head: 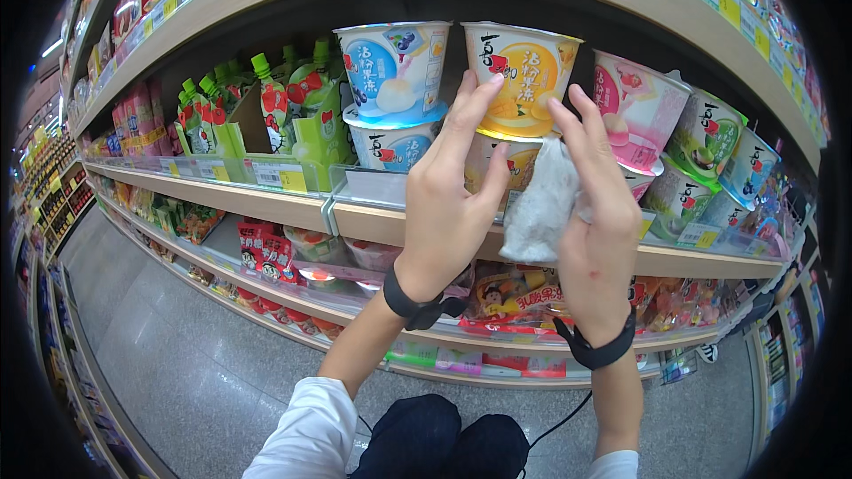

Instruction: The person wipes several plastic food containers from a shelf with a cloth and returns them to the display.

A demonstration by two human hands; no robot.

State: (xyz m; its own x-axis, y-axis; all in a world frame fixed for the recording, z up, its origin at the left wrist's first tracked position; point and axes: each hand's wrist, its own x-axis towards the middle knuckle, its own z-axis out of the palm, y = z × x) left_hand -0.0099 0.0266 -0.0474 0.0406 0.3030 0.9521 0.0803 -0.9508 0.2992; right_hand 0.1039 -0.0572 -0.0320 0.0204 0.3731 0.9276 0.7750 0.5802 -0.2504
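Note:
A yellow mango jelly cup (526, 56) stands upright on a similar cup (480, 163) at the front of the middle shelf. My left hand (442, 203) is at its left side, fingers spread and fingertips at the cup wall. From the other side, the fingertips of my right hand (599, 233) reach the cup's lower right. A crumpled white cloth (540, 219) hangs from my right hand, held against the palm, and hides part of the lower cup. Blue blueberry cups (393, 73) are stacked to the left, and a pink cup (636, 110) sits to the right.
Green-capped drink pouches (273, 106) stand in a green carton (326, 146) further left. Green cups (705, 136) are stacked at right. A clear plastic lip (373, 186) runs along the shelf front. Bagged sweets (266, 253) fill lower shelves above the grey floor (166, 339).

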